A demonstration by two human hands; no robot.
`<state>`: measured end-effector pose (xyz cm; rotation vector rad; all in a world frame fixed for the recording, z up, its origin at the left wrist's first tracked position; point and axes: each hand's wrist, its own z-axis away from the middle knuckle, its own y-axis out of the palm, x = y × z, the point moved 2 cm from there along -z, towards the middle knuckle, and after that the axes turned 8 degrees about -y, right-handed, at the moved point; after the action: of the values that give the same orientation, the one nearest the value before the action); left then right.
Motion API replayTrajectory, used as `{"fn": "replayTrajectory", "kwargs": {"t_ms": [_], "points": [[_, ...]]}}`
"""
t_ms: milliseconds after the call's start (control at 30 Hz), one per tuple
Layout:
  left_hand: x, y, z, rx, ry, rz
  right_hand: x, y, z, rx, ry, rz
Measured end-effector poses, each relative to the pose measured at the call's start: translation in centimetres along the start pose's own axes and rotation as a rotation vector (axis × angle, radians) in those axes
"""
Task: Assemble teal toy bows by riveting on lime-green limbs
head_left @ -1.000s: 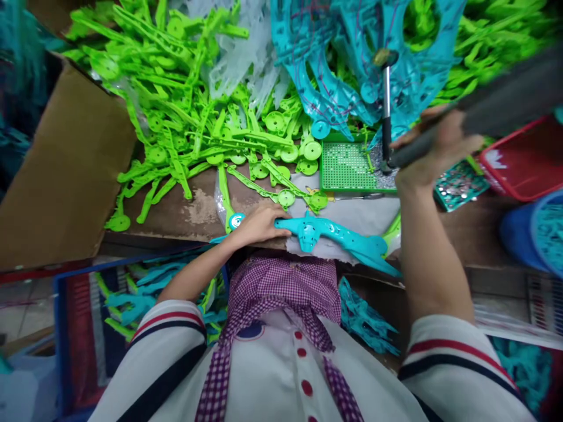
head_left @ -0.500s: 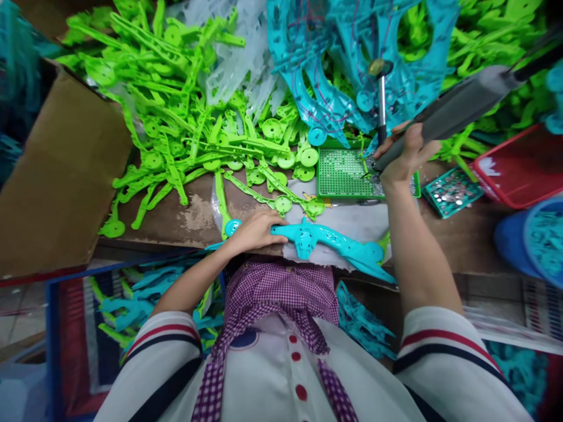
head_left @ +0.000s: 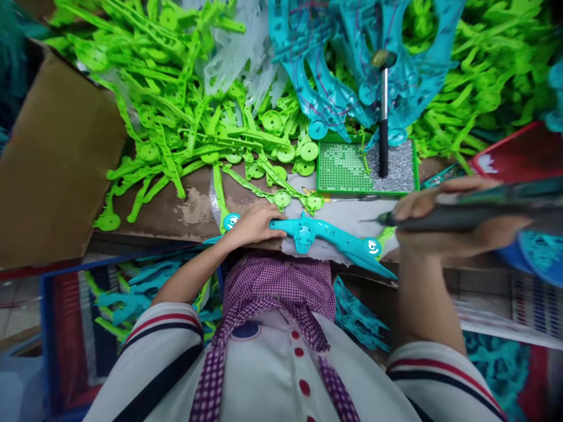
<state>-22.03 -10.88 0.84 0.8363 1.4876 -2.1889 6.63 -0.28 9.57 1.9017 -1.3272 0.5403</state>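
A curved turquoise plastic part (head_left: 303, 234) lies along the table's front edge over a pale cloth (head_left: 338, 217). My left hand (head_left: 255, 225) is closed round its left end. In my right hand (head_left: 453, 225) is a dark electric screwdriver (head_left: 457, 215), held level, its thin bit pointing left above the cloth, apart from the part. Green pieces show at both ends of the turquoise part, beside white swirl-marked discs. Just beyond the cloth stands a green tray (head_left: 343, 170) with many small silver screws (head_left: 398, 167) in its right half. A hammer (head_left: 384, 117) rests over that tray.
Lime-green plastic pieces (head_left: 176, 105) are heaped across the back, with turquoise frames (head_left: 325, 70) on top. A cardboard box (head_left: 61, 158) stands left. At right are a red bin (head_left: 519, 152) and a blue bucket (head_left: 534, 258), partly behind my right hand.
My right hand has drawn the electric screwdriver back from the screw tray, nearer and to the right, and levelled it. The screws and hammer handle now show. My left hand keeps its hold.
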Motion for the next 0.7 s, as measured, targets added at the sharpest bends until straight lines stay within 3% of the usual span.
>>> {"fn": "replayTrajectory", "kwargs": {"t_ms": [100,200,433,700], "points": [[-0.1,-0.1,0.0,0.003,-0.008,0.002,0.8,1.0,4.3,0.107,0.153,0.009],[-0.2,-0.2,-0.1,-0.003,-0.012,-0.006,-0.3,1.2,6.2,0.081,0.171,0.056],[-0.1,0.0,-0.2,-0.005,-0.023,-0.030,-1.0,1.9,5.9,0.060,0.199,0.070],[-0.2,-0.2,-0.2,-0.005,-0.034,0.024,-1.3,3.7,6.0,0.065,0.339,0.117]]}}
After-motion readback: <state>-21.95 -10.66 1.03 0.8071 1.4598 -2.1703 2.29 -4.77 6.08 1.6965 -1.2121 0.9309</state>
